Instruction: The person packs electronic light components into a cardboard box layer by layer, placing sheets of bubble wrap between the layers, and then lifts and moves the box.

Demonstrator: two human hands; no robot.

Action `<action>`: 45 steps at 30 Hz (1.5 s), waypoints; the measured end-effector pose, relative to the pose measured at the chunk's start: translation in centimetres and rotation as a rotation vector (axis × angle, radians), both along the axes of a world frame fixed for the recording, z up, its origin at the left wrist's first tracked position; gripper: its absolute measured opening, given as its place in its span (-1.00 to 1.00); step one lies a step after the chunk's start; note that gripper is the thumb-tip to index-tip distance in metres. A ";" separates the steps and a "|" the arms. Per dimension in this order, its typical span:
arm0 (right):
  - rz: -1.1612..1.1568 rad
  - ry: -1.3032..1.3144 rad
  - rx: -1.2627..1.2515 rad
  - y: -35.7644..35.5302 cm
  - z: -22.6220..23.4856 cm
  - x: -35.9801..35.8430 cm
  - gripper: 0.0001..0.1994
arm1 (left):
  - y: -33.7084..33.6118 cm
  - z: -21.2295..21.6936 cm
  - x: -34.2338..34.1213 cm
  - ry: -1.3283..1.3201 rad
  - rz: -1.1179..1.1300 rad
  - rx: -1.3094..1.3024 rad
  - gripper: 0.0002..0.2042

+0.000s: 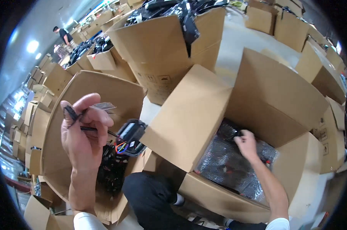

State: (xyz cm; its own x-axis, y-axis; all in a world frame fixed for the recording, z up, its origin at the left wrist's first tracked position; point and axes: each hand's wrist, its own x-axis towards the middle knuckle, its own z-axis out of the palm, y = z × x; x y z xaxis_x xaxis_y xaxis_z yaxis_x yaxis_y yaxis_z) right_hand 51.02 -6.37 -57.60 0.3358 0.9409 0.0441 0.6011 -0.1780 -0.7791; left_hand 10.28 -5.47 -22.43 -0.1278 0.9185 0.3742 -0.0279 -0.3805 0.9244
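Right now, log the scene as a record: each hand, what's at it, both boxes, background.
Left hand: raised at left box, holding black cable
Near left hand: black device with coloured wires
Right hand: inside right box, at dark item; grip unclear
Left box contents: dark items
Right box contents: bubble wrap
Behind: large carton, black bagged items

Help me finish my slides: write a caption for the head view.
Left hand holding a black cable that leads to a dark device; right hand inside an open carton containing bubble wrap.
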 end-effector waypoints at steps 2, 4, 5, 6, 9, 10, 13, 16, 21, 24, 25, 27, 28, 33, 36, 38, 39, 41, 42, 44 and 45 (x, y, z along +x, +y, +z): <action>0.433 0.276 0.060 -2.5 10.1 -6.6 -0.65 | -1.4 2.3 -0.3 0.004 -0.031 0.100 -0.38; 0.525 0.937 -0.240 -5.3 16.3 -10.7 -0.37 | -2.0 4.3 -0.1 -0.128 -0.179 0.239 -0.38; 0.576 1.149 -0.410 -6.0 18.9 -12.0 -0.26 | -2.2 4.8 0.8 -0.247 -0.294 0.169 -0.38; 0.629 1.368 -0.587 -6.3 20.4 -13.3 -0.14 | -2.7 5.0 1.8 -0.254 -0.312 0.170 -0.38; 0.578 1.523 -0.630 -8.1 22.9 -17.8 -0.06 | -6.3 5.2 5.6 -0.572 -0.516 -0.003 -0.30; 0.637 1.714 -0.589 -8.3 22.5 -19.1 -0.03 | -7.1 4.2 4.8 -0.434 -0.840 -0.010 -0.44; 0.805 1.952 -0.465 -9.0 19.2 -23.7 -0.07 | -10.2 2.9 7.4 -0.272 -0.877 -0.063 -0.38; 0.707 2.206 -0.443 -12.0 20.6 -25.9 -0.38 | -11.3 2.3 6.8 -0.333 -1.031 0.038 -0.42; 0.288 1.700 0.118 -10.8 24.6 -21.8 -0.47 | -12.7 0.7 2.5 -0.080 -0.718 0.070 -0.65; 0.384 1.367 0.454 -9.2 26.5 -14.1 -0.59 | -8.9 -1.9 -9.1 0.509 -0.676 -0.375 -0.53; 0.465 1.200 0.464 -9.5 27.6 -13.0 -0.59 | -8.3 -2.0 -11.4 0.808 -0.683 -0.327 -0.51; 0.560 0.970 0.461 -9.9 29.2 -11.4 -0.57 | -7.5 -2.3 -12.5 1.031 -0.721 -0.392 -0.44; 0.548 0.959 0.475 -10.1 30.0 -11.2 -0.57 | -7.6 -1.9 -12.8 0.969 -0.743 -0.518 -0.39; 0.660 1.049 0.409 -9.1 31.1 -12.3 -0.57 | -7.8 -3.5 -1.1 -0.122 -0.741 -0.144 0.18; 0.736 0.758 0.501 -7.2 29.9 -14.0 -0.54 | -9.2 -5.7 8.6 -0.528 -1.092 -0.309 0.22; 0.452 0.482 0.706 -7.3 31.9 -13.0 -0.47 | -7.9 -5.9 8.4 -0.582 -1.164 -0.394 0.19; 0.275 0.431 0.817 -7.7 31.8 -12.7 -0.39 | -7.8 -5.4 10.3 -0.596 -0.991 -0.308 0.00; 0.310 0.819 0.627 -9.3 32.2 -10.4 -0.32 | -5.9 -3.7 13.5 -0.525 -0.825 -0.440 -0.43; 0.381 1.080 0.542 -11.0 32.9 -8.6 -0.34 | -5.2 -3.0 16.8 -0.222 -0.830 -0.301 -0.33; 0.189 0.476 0.702 -13.3 35.5 -6.4 -0.45 | -5.8 -2.9 22.6 -0.023 -0.916 0.215 0.11; 0.069 0.624 0.668 -13.6 36.9 -5.4 -0.51 | -4.2 -2.3 23.4 0.294 -0.803 0.607 0.21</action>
